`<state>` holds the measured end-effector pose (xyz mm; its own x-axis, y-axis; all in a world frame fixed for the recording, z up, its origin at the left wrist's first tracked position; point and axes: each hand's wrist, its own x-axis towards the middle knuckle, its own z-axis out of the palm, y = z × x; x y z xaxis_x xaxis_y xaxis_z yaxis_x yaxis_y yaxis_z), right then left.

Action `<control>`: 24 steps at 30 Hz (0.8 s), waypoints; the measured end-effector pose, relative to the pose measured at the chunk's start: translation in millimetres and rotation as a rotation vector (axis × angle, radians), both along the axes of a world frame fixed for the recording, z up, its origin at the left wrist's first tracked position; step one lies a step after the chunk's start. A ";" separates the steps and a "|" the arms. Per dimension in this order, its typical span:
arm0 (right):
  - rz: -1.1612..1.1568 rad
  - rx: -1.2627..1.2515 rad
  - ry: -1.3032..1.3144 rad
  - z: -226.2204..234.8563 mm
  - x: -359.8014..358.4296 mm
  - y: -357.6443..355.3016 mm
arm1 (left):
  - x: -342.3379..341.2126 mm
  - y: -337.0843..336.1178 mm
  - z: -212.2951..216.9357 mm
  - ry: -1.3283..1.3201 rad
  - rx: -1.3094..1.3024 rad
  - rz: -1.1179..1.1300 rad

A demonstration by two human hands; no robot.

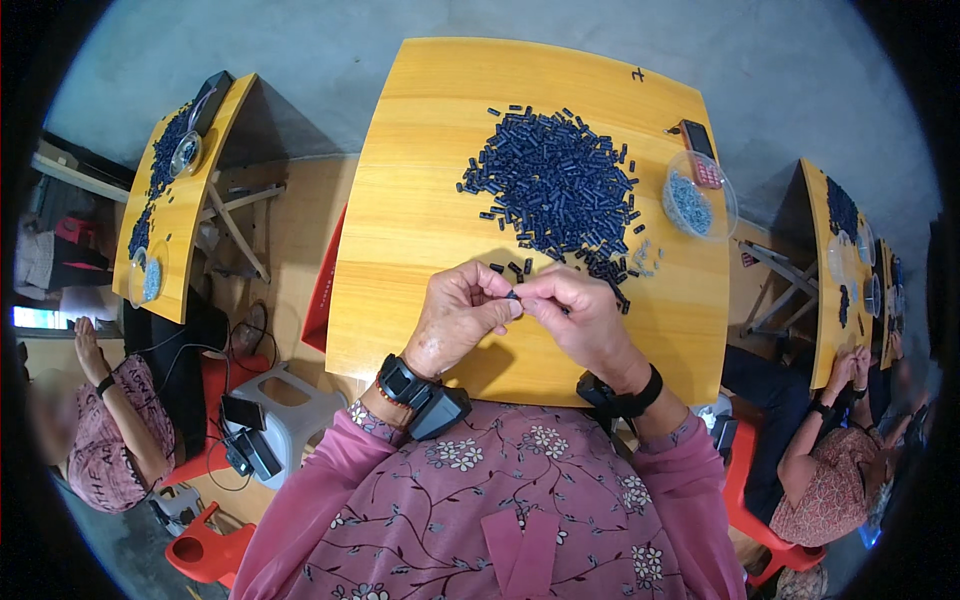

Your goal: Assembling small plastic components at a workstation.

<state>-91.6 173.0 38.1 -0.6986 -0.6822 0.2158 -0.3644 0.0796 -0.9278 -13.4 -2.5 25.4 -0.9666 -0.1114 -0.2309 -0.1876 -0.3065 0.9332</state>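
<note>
My left hand point(450, 318) and my right hand point(585, 318) meet above the near part of the yellow table point(400, 200). Thumbs and fingertips of both are pinched together on a small dark cylindrical piece point(513, 295), mostly covered by the fingers. Just beyond my hands spreads a big pile of similar dark cylindrical pieces point(550, 180), with a few strays near my knuckles. Several tiny pale metallic parts point(645, 258) lie loose at the pile's right edge. A round clear plastic tub point(725, 215) at the right holds many more of these pale parts.
Behind the tub lies a dark handheld phone point(697, 138). Other people work at yellow tables on the left point(225, 130) and right point(828, 300), with similar piles. A grey plastic stool point(290, 405) with black devices and cables stands at the lower left.
</note>
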 end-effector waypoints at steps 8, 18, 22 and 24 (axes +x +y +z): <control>0.083 0.083 0.265 1.0 11.5 8.0 | 8.6 1.7 -1.5 -0.104 -0.100 -0.114; -0.068 0.100 0.331 4.3 -26.5 -4.1 | 7.1 -6.2 -15.9 0.021 0.215 0.067; -0.067 0.264 0.401 4.4 -49.4 -21.1 | 6.6 -13.1 -21.7 0.051 0.247 0.118; -0.034 0.363 0.455 2.5 -53.1 -25.0 | 6.2 -12.5 -24.4 0.059 0.265 0.141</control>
<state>-144.7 148.1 40.6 -0.6134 -0.7472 0.2559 -0.7113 0.3819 -0.5900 -7.1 -14.9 1.1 -0.9584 -0.1887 -0.2140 -0.0742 -0.5595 0.8255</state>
